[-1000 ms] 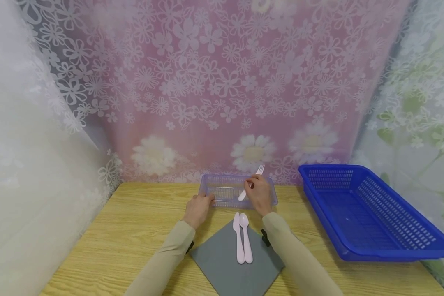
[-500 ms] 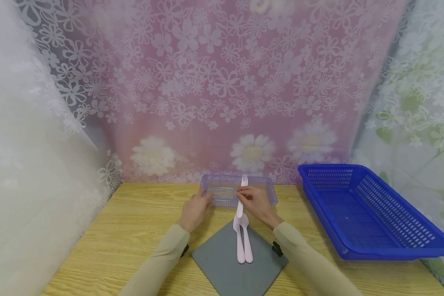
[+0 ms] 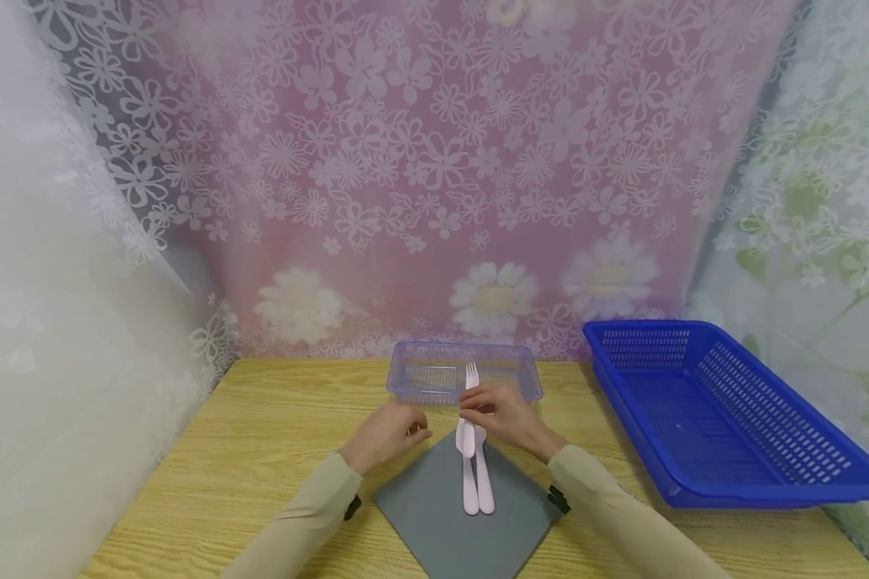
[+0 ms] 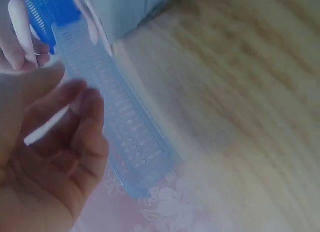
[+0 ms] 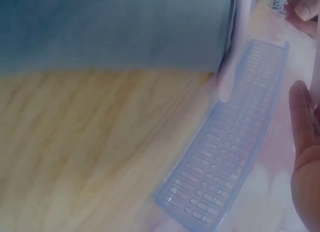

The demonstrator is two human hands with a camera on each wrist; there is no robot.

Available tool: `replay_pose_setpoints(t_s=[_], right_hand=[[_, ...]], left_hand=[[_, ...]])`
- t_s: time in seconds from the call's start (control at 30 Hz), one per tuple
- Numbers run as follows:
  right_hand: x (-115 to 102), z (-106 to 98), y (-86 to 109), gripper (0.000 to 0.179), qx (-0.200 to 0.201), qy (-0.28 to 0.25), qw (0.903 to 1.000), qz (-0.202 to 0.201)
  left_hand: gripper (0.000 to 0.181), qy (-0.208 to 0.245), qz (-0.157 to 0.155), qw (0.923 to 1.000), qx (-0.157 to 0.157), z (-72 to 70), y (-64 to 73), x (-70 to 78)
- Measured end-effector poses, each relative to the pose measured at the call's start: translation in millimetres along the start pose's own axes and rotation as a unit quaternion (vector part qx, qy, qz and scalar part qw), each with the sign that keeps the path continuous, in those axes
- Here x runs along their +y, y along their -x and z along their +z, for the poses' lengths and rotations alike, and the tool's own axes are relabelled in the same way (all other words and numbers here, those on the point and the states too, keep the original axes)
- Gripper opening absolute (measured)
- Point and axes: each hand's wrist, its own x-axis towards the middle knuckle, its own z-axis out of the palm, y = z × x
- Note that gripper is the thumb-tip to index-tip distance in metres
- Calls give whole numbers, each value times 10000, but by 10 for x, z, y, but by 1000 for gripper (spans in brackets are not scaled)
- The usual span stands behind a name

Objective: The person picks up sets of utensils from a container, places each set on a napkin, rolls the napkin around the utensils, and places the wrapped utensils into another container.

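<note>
My right hand (image 3: 505,416) pinches a pale pink plastic fork (image 3: 468,442) between thumb and fingers, tines pointing away from me. The fork hangs over the heads of a matching knife (image 3: 470,490) and spoon (image 3: 486,490), which lie side by side on a folded grey napkin (image 3: 423,503). Left of the fork, my left hand (image 3: 385,438) holds nothing, its fingers loosely curled above the table. In the left wrist view those curled fingers (image 4: 92,122) show close up. Just beyond both hands stands a small translucent bluish basket (image 3: 423,376).
A large blue slotted basket (image 3: 684,489) stands on the right of the wood-grain table (image 3: 224,450). A pink flowered curtain (image 3: 405,209) hangs behind the table, with pale curtains at both sides.
My right hand has brought the fork from over the small basket toward me, above the knife and spoon. My left hand has let go of the basket's rim and drawn back toward me.
</note>
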Motion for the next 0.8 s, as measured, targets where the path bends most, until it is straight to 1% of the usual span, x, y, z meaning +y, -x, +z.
replay_pose_setpoints(t_s=[0.07, 0.17, 0.27, 0.4, 0.47, 0.57, 0.7, 0.8], right_hand=[[-6, 9, 23, 15, -125, -54, 9999, 3], [11, 47, 45, 16, -354, -70, 9993, -132], [17, 97, 64, 18, -641, -53, 9973, -353], [-5, 155, 79, 17, -1017, -25, 9930, -592], [-20, 175, 82, 17, -1157, -17, 9913, -623], [-40, 196, 78, 14, -1274, 87, 9893, -701], [-53, 225, 58, 9, -1447, 62, 9864, -773], [-69, 243, 36, 7, -1682, -152, 9830, -715]], left_hand=[[11, 230, 106, 9991, -353, -4, 14, 22], [9, 567, 196, 9946, -848, -1, 32, 56], [12, 907, 185, 9873, -1293, 16, 42, 86], [22, 1200, 24, 9766, -1783, 47, 70, 111], [27, 1174, -44, 9740, -1940, 61, 91, 120], [30, 1093, -125, 9723, -2063, 84, 118, 129], [33, 981, -193, 9724, -2107, 89, 139, 153], [34, 917, -298, 9724, -2125, 77, 145, 176]])
